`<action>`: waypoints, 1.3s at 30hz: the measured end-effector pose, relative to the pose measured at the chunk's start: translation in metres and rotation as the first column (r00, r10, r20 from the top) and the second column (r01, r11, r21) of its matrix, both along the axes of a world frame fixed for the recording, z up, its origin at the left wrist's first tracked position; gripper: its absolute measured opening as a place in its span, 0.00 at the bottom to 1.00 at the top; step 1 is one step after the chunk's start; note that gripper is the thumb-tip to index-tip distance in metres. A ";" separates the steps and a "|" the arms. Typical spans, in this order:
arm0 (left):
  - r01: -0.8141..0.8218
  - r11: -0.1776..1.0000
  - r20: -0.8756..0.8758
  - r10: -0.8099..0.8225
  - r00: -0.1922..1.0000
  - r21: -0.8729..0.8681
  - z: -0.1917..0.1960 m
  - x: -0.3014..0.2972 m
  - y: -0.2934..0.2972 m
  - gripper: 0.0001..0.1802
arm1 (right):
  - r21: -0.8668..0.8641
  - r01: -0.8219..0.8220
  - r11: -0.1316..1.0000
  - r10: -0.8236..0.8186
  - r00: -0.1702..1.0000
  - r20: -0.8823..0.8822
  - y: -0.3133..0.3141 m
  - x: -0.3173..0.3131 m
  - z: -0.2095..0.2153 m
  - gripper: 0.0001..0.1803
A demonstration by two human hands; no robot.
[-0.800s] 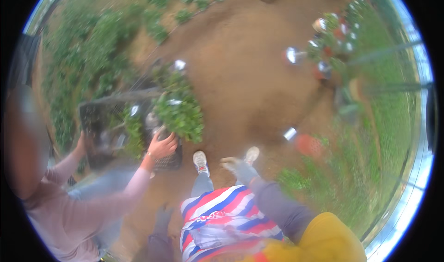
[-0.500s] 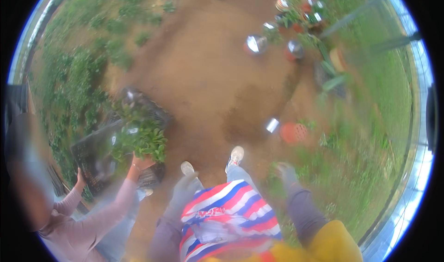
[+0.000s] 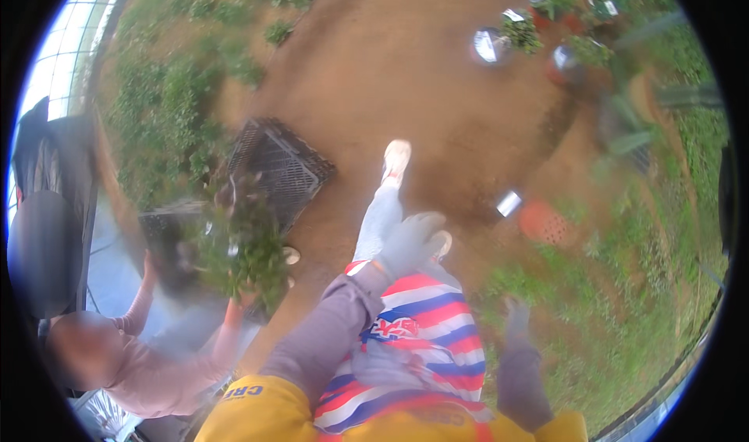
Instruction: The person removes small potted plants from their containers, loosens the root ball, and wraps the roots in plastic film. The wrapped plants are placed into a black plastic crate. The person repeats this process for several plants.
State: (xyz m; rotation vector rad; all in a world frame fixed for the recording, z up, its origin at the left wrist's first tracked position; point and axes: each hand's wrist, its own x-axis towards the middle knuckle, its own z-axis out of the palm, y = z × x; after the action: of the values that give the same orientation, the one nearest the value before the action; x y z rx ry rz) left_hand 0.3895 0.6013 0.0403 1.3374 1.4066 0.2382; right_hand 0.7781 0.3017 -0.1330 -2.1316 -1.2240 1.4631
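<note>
You're standing mid-stride, one shoe point(image 3: 396, 159) leading, just right of the black mesh crate point(image 3: 285, 165). Left hand point(image 3: 417, 243) is hanging in its grey glove, right of the crate and closer to you; fingers are looking loosely bent, nothing is showing in them — how far they're opening, I can't tell. Right hand point(image 3: 517, 321) is hanging farther right of the crate, low and blurring; can't tell its spread, or whether it's holding anything. The orange-red pot point(image 3: 544, 222) is sitting well right of the crate, a small shiny piece point(image 3: 509, 204) lying just beside it.

Stepping well, in my judgement, is meaning short, flat strides, elbows in, eyes on the crate's near corner.

Edges: leafy plants point(image 3: 242, 247) and a co-worker point(image 3: 168, 372) are crowding the crate's near left side; a planted bed point(image 3: 168, 114) is bordering it on the left. Green growth point(image 3: 624, 286) is fringing the ground far right of the crate. Room: brown dirt point(image 3: 390, 67) is stretching widest ahead and right of the crate.
</note>
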 end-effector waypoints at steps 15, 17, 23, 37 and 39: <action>-0.997 0.070 -0.295 0.952 0.080 -0.044 -0.393 -0.416 0.044 0.28 | -0.422 -0.156 0.893 0.304 0.900 0.311 0.194 -0.022 0.027 0.14; -0.998 0.057 -0.440 0.897 0.049 0.006 -0.417 -0.445 0.039 0.27 | -0.520 -0.033 0.853 0.210 0.935 0.285 0.209 -0.040 0.030 0.14; -0.974 0.082 -0.402 0.901 0.162 -0.209 -0.420 -0.466 0.062 0.15 | -0.517 0.075 0.853 0.086 0.956 0.280 0.324 -0.102 0.004 0.14; -0.903 0.421 -0.037 0.904 0.425 -0.088 -0.334 -0.268 0.383 0.23 | -0.071 0.369 0.927 -0.358 0.811 -0.463 0.509 -0.323 -0.172 0.17; -0.856 0.511 0.075 0.859 0.507 -0.072 -0.340 -0.232 0.431 0.22 | 0.024 0.094 0.995 -0.087 0.975 -0.204 0.490 -0.325 -0.161 0.17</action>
State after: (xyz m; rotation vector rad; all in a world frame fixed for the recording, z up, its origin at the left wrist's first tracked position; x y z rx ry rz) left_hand 0.1573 1.0323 -0.3000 0.4537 1.8872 0.9422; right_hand 0.4527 0.7915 -0.2940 -1.9343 -1.0563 1.5643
